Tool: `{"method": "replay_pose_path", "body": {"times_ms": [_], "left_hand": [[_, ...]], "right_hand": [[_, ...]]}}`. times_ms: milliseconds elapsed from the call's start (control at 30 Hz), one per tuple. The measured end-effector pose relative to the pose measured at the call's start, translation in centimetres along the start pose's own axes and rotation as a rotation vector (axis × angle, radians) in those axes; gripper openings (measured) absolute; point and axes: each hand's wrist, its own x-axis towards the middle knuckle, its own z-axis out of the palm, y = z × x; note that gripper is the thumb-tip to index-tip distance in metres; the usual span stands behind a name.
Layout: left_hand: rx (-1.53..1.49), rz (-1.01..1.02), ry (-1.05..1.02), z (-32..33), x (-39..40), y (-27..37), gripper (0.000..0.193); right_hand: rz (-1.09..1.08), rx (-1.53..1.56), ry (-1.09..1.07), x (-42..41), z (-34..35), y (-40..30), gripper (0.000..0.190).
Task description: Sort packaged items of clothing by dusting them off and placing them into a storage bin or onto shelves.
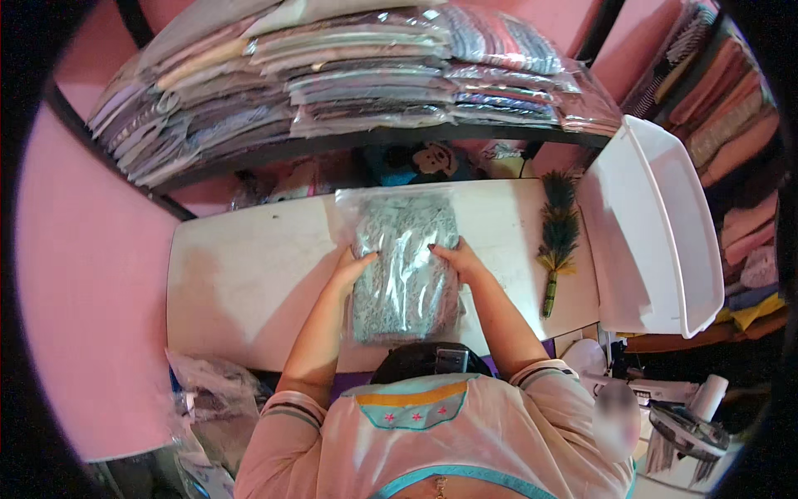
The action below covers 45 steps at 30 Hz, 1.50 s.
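A folded grey-green patterned garment in a clear plastic bag (405,280) is held above the white table (249,280). My left hand (356,265) grips its left edge, with the thumb on the front. At the opposite edge is my right hand (458,256), its thumb also over the front and the fingers hidden behind. The bag's loose upper end extends past the garment at the top left. Light glares on the plastic.
Bagged folded clothes (374,81) fill the shelf beyond the table. A dark green feathery duster (558,237) lies at the table's right, beside a white plastic bin (654,231). Plastic bags (218,399) are at the lower left, and a fan (689,430) is at the lower right.
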Motion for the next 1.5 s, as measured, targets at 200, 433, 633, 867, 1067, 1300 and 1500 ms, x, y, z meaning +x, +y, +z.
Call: {"method": "replay_pose_path", "body": {"times_ms": [200, 433, 633, 867, 1067, 1300, 1500], "left_hand": [[-0.001, 0.184, 0.073, 3.4, -3.2, 4.3, 0.049], [0.044, 0.655, 0.148, 11.4, -6.3, 19.2, 0.053], [0.152, 1.200, 0.099, 22.3, -2.3, 37.0, 0.053], [0.551, 1.154, 0.234, 35.7, 9.2, 51.2, 0.062], [0.761, 1.077, 0.445, 42.9, 17.5, 53.8, 0.065], [1.231, 0.553, 0.339, 42.5, 22.7, 52.2, 0.061], [1.786, 1.165, 0.291, 43.7, 19.4, 44.7, 0.039]], "right_hand": [[-0.176, 0.032, 0.044, -2.9, -0.3, -3.6, 0.062], [-0.673, -0.138, 0.051, -10.4, -4.9, -22.2, 0.065], [-0.936, -0.196, -0.004, -13.6, -12.7, -42.3, 0.049], [-0.990, -0.222, 0.054, -6.7, -25.7, -56.0, 0.039], [-0.926, -0.178, 0.066, 2.8, -33.9, -60.4, 0.038], [-0.553, -0.327, 0.104, 13.2, -37.3, -56.2, 0.046], [-0.423, -1.008, 0.012, 19.1, -39.9, -49.1, 0.056]]}}
